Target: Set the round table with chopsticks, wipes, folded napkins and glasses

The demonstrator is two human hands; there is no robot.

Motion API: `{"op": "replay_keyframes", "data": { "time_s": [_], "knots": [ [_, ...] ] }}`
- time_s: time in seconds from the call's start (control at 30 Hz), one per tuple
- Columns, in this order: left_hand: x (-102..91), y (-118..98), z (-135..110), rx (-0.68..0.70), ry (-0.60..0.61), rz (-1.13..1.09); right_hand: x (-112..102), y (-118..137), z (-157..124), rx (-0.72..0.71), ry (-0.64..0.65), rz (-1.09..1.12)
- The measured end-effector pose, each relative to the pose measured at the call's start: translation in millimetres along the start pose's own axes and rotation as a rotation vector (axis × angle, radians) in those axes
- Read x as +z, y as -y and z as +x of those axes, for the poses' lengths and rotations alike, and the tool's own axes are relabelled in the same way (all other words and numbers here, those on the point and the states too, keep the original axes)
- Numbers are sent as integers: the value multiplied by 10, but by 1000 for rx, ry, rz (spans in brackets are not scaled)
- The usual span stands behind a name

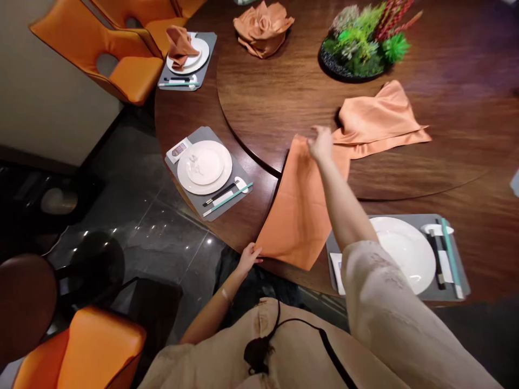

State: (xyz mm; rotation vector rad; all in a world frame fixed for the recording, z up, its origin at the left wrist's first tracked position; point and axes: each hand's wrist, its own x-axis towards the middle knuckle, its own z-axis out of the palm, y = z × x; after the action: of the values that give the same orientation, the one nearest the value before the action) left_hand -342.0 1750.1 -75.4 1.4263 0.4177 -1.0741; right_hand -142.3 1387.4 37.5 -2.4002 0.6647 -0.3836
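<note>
Four orange cloth napkins on the table.
- One flat napkin [298,210] is spread as a diamond at 6 o'clock, smooth matte fabric, lying across the table edge and the rim of the turntable [284,97].
- The left hand [249,255] pinches its near corner at the table edge, thumb against fingers.
- The right hand [321,143] sits on its far corner with fingers curled. It is blurred, so I cannot tell whether it pinches or presses.
- One loose napkin [377,119] lies rumpled at 1 o'clock, just beside the right hand.
- One flower-folded napkin [263,27] is at 12.
- One folded napkin [180,46] stands on the far plate [200,54] at 10.

One round dark wood table [182,113], grain visible.

Three grey rectangular mats, each with round glossy white plates and dark chopsticks:
- near mat [462,286] at 5
- side mat [194,202] at 9
- far mat [211,48] at 10

One spiky green and red plant [365,40] in a dark dish at 1. At least three orange padded chairs, one [121,70] at 10 and one [81,346] at 7.
</note>
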Motion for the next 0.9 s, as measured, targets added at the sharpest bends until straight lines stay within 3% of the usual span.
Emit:
{"op": "replay_keyframes", "data": {
  "time_s": [0.07,0.1,0.17,0.23,0.3,0.37,0.47,0.6,0.73,0.9],
  "knots": [
    [1,68,258,-18,-69,76,488,-156,-554,45,73,-18],
    [-17,87,352,-19,-82,119,647,-231,-964,28,195,-18],
    [-79,92,456,13,-66,191,824,-363,-1924,3,410,0],
    [-163,52,463,109,-50,273,902,-460,-2875,-82,504,12],
    [-256,-22,419,262,-37,409,973,-516,-3620,-107,483,-37],
    [-353,-107,376,414,4,592,1074,-547,-4065,-29,372,-140],
    [-506,-195,381,533,156,799,1220,-604,-4261,169,190,-283],
    [-735,-213,509,505,323,937,1221,-723,-4269,293,66,-299],
    [-910,-243,612,603,350,1155,1077,-829,-4444,319,43,-143],
    [-947,-400,616,793,280,1395,972,-937,-4538,459,41,184]
  ]
}}
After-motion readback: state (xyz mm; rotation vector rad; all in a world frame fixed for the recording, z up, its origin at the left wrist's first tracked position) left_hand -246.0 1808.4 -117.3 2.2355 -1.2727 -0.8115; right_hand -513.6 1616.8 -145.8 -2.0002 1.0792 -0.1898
